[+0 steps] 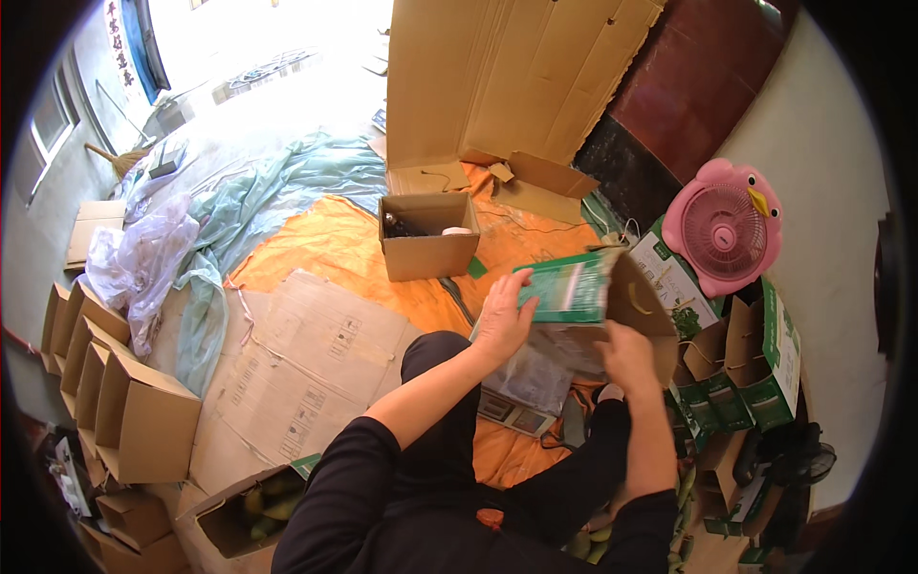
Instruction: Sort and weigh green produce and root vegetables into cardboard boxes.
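Observation:
A green and white carton is tilted in front of me, its open brown inside turned to the right. My left hand grips its left edge, with the thumb on the green face. My right hand, a little blurred, is closed on the lower edge near the carton's opening. Under the carton, between my legs, stands a boxy device with a small panel, wrapped in clear plastic. Beyond the carton, an open brown box holds a dark object and a pale one.
Folded-open brown boxes line the left side. A box of green produce sits by my left elbow. Green cartons and a pink fan are at the right. Flattened cardboard lies over an orange sheet.

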